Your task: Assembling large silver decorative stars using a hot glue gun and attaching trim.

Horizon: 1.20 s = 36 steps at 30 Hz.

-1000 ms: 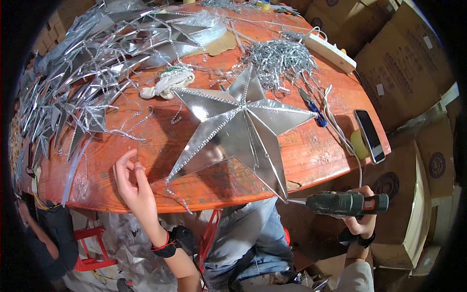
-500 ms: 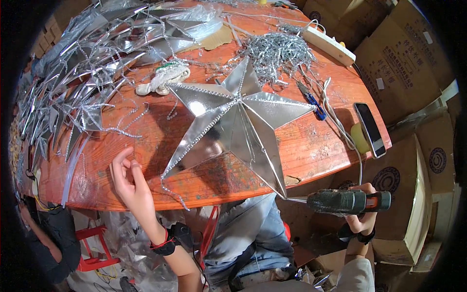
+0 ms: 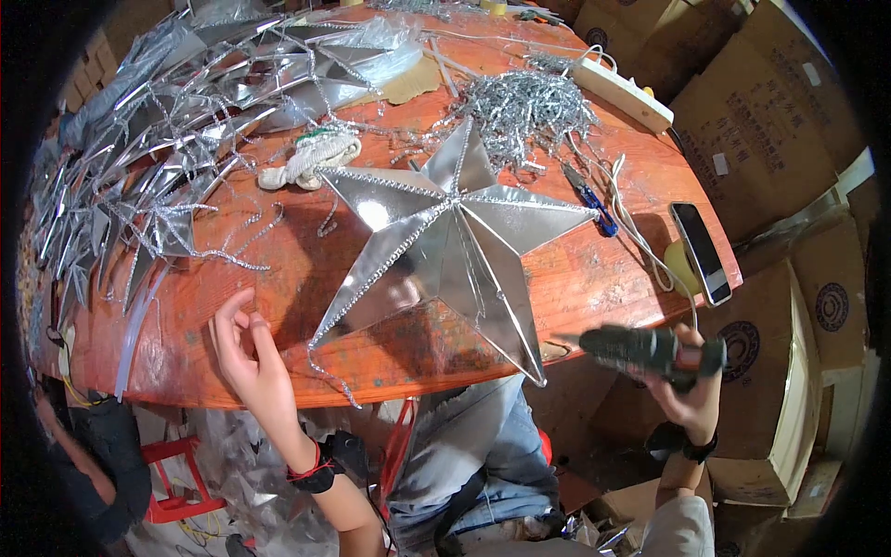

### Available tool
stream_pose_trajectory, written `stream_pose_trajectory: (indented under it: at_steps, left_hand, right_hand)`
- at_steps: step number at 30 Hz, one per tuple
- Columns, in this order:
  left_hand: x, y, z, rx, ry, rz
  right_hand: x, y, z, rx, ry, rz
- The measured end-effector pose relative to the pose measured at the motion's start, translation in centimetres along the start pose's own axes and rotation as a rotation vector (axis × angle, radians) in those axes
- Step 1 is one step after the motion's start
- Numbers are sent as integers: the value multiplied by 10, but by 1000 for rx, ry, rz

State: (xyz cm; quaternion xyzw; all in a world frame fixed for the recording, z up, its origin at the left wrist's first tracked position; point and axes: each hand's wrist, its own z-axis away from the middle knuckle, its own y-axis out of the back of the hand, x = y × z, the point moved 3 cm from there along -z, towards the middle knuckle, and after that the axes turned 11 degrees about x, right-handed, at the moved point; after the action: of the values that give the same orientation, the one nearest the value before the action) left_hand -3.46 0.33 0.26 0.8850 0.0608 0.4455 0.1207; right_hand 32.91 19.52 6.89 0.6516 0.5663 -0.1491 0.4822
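Note:
A large silver foil star lies near the front edge of the table, with beaded silver trim along several of its ridges. One point juts over the edge toward me. My right hand is closed around a dark green glue gun, smeared by motion. Its nozzle is just right of the star's lower right point, apart from it. My left hand is raised at the table's front edge, left of the star. Its fingers are loosely bent and apart, holding nothing.
Silver stars are heaped at the left. Tinsel, a white glove, blue-handled pliers, a phone and a power strip lie on the table. Translucent sticks lie at left. Cardboard boxes stand at right.
The glue gun has moved up and away from the star's lower right point, where its nozzle was touching. My left hand and the star have barely shifted.

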Motion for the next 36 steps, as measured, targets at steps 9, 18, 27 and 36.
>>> stream_pose_trajectory:
  at_steps: [9,18,27,36]
  left_hand:
    - [9,-1,3,25,-11,5]
    - [8,2,2,28,-3,15]
    - [9,-1,2,43,13,61]
    - [9,1,4,41,74,128]
  right_hand:
    - [28,-46,-67,-217,-97,305]
    - [4,-29,-104,-27,161,439]
    - [44,-83,-189,-103,363,346]
    - [71,-136,-218,-364,181,294]
